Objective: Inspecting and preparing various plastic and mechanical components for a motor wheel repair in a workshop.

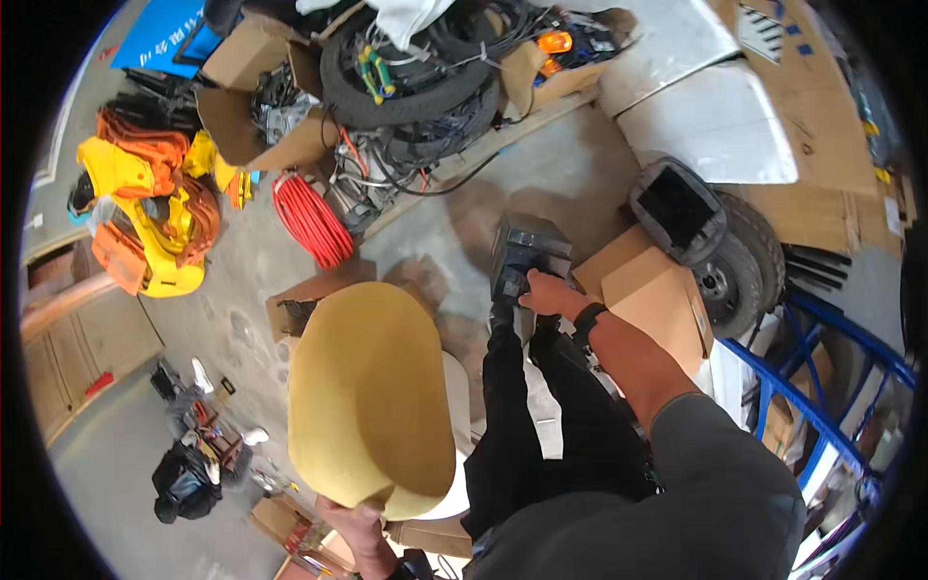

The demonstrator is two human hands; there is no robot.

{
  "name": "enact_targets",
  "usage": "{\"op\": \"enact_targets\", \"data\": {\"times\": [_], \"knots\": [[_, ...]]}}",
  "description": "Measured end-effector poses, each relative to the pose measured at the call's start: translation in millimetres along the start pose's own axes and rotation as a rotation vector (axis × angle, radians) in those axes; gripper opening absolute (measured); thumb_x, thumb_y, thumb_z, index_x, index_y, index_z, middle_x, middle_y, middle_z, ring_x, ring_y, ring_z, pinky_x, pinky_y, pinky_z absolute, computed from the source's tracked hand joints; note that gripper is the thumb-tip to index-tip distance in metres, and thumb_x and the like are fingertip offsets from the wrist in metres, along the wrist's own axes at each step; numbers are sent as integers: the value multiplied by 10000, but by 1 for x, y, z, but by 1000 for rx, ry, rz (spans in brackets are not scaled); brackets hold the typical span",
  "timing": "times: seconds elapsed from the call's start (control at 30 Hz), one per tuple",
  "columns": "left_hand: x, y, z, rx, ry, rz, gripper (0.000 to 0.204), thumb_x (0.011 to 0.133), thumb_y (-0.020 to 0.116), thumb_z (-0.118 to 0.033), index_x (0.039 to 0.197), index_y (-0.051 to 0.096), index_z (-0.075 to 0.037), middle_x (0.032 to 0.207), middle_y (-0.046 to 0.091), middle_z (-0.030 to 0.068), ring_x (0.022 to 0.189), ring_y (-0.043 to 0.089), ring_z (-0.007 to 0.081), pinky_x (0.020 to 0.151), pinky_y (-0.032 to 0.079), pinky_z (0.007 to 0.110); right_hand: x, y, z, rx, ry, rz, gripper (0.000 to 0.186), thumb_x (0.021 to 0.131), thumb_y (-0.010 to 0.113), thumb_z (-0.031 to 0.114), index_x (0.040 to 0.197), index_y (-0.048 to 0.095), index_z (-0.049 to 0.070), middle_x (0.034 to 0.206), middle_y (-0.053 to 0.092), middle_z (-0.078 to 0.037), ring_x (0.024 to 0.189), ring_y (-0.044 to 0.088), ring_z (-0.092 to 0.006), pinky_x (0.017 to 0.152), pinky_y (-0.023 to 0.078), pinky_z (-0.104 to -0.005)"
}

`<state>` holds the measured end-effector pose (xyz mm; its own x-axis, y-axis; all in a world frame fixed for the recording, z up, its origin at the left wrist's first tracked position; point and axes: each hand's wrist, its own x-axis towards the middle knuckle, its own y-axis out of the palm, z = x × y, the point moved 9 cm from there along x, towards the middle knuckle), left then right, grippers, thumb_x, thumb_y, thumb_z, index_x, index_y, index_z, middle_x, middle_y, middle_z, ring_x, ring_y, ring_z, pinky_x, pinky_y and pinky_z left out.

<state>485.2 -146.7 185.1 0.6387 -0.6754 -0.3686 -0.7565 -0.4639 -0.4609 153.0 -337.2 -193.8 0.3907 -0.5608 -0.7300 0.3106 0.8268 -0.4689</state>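
Left hand (353, 525) grips the near edge of a rounded yellow foam-like cushion (372, 396), left of the legs (507, 387); right hand (547, 293) curls at a dark-grey boxy case (532, 244), grip unclear. Held one-handed, the cushion could tip.

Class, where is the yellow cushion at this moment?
In the head view, the yellow cushion is left of centre, its lower end in the left hand.

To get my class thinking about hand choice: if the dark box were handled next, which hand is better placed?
The right hand, probably: it is at the dark box and seems to touch it. The left hand is at the lower edge of the yellow cushion, away from the box.
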Motion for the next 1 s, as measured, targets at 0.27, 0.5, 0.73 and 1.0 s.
{"op": "enact_targets", "data": {"times": [0.27,0.5,0.73,1.0], "knots": [[8,36,69,-137,-122,-102,850,500,874,-605,996,609,33,901,643,35,819,596,139,741,484,291,77,43,-28,-58,36,125,450,823,639,302,1093,499,-30,1076,632,-243,1046,597,-425,871,462,-513],[19,60,91,-93,-158,-116,856,502,871,-600,1020,605,28,916,642,35,835,583,128,756,477,285,80,70,-62,-95,90,259,479,837,629,299,1126,468,-47,1098,607,-272,1045,579,-438,881,458,-482],[53,121,69,0,-127,-24,786,510,836,-655,864,618,12,781,637,23,702,583,114,648,482,270,66,59,-89,39,70,71,534,819,631,345,1161,505,-45,1108,610,-260,1084,564,-432,911,449,-501],[93,228,99,-518,-307,338,538,686,797,-262,1081,590,41,996,650,59,900,628,166,801,503,293,5,48,-105,1562,524,-42,732,887,576,502,1449,344,95,1353,506,-148,1207,506,-301,1020,379,-450]]}}
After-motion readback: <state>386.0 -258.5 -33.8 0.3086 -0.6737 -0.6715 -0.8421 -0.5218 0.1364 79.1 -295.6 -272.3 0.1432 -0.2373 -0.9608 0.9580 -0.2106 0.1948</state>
